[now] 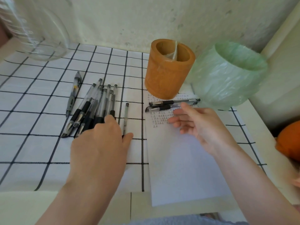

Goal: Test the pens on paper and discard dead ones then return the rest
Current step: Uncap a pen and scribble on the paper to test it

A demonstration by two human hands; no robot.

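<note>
Currently I am resting my left hand (99, 143) palm-down on the checked cloth (32, 98), its fingertips lying over the near ends of the pile of pens (92, 108). These fingers are lying flat and close together; I cannot tell whether they are gripping any pen. My thumb is reaching out to the right, its tip sitting just beside the near end of a single slim pen (125, 118) that is lying alone between the pile and the paper (178, 159).

I am holding my right hand (198, 122) over the upper part of the paper with the fingers spread apart and slightly curled, holding nothing. The fingertips are pointing left, above the rows of small test marks (159, 116) written on the sheet.

Two pens (172, 104) are lying side by side across the top edge of the paper, just beyond my right hand. A grey pen (73, 93) is lying apart, to the left of the pile.

An orange pen holder (168, 69) is standing upright at the far edge of the paper. A bin lined with a green bag (227, 75) is standing just to its right. A clear glass vessel (42, 33) is sitting at the far left corner.
</note>
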